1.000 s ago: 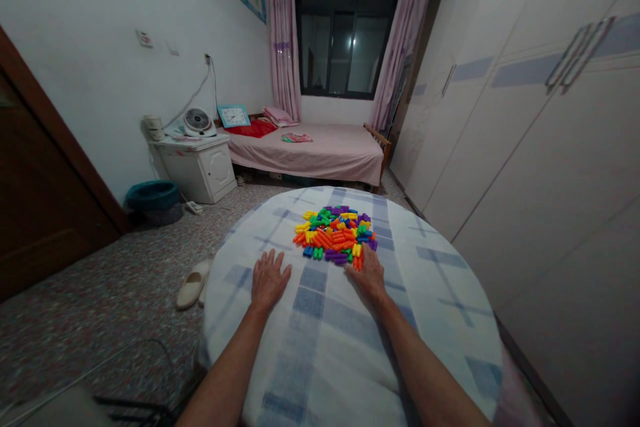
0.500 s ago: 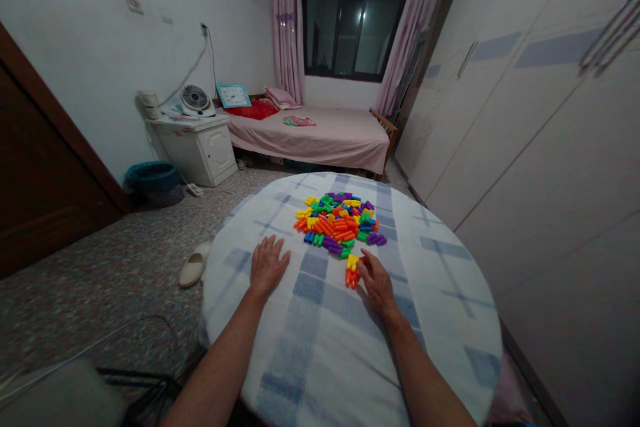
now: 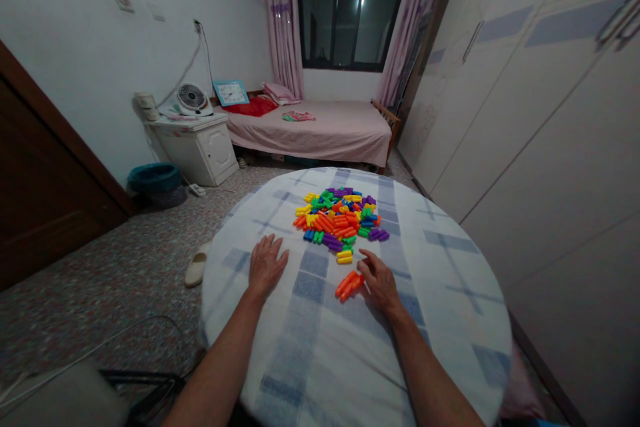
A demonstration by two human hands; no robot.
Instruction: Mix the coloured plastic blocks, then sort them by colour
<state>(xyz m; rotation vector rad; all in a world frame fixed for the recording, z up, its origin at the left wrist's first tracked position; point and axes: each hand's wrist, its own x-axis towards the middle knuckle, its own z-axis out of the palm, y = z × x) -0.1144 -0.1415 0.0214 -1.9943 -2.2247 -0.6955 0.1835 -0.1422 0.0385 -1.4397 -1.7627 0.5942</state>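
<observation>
My left hand (image 3: 267,265) lies palm down on the checked tablecloth with its fingers spread, holding nothing. To the right, my right hand (image 3: 377,278) is low over the cloth, its index finger and thumb apart. Against its thumb side lie orange plastic building pieces (image 3: 349,285), tilted on the cloth; I see no grip around them. A yellow building piece (image 3: 345,257) lies just beyond, at the near edge of a pile of plastic building pieces (image 3: 340,220) in orange, green, yellow, purple and blue.
The round table (image 3: 450,320) wears a white and blue checked cloth. Past it stands a bed (image 3: 320,130) with a pink cover. A white cabinet (image 3: 215,147) with a fan (image 3: 193,99) and a bin (image 3: 156,180) are at left; a wardrobe (image 3: 530,147) lines the right.
The orange pieces have turned and shifted slightly toward me. The yellow piece, earlier beside my right fingertips, now lies sideways by the pile, apart from that hand. My left hand stays put.
</observation>
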